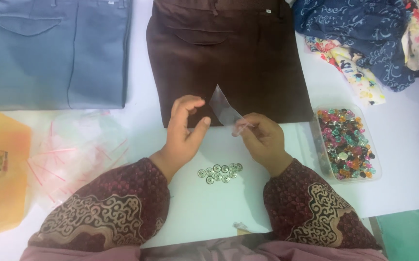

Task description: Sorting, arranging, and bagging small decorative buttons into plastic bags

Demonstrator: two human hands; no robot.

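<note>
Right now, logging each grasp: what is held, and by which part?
The right hand pinches a small clear plastic bag at its lower end. The left hand holds nothing.

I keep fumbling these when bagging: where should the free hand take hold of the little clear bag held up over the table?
Probably at the free upper end of the small clear bag. The right hand pinches only its lower end, so the strip rises up and left toward the left hand, which is open beside it. Coming from the left, thumb and forefinger on the flat faces, seems easiest.
</note>
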